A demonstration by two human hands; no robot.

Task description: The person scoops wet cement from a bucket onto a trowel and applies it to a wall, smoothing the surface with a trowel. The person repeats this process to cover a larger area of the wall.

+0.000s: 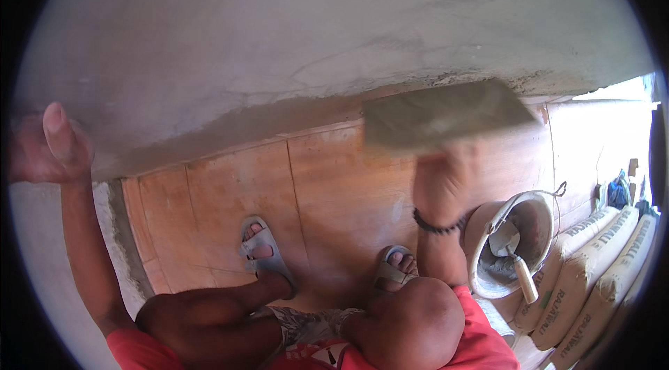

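My right hand (440,185), with a dark beaded bracelet at the wrist, is closed on a rectangular plastering float (446,116). The float is slightly blurred, and its grip is hidden behind my fingers. It is held near the foot of the grey plastered wall (279,21); whether it touches the wall I cannot tell. At the far left, my left hand (56,147) has its thumb stretched out and rests against the wall near the corner, holding nothing visible. To the right of my right forearm, a bucket (481,262) contains grey mortar and a pointing trowel (524,276) with a light handle.
Several cement sacks (582,265) lie side by side at the right, with a blue plastic bag (618,190) beyond them. Reddish-brown tiles (334,175) cover the floor. My sandalled feet (265,244) stand close to the wall's base. A rough wall edge (118,230) rises at the left.
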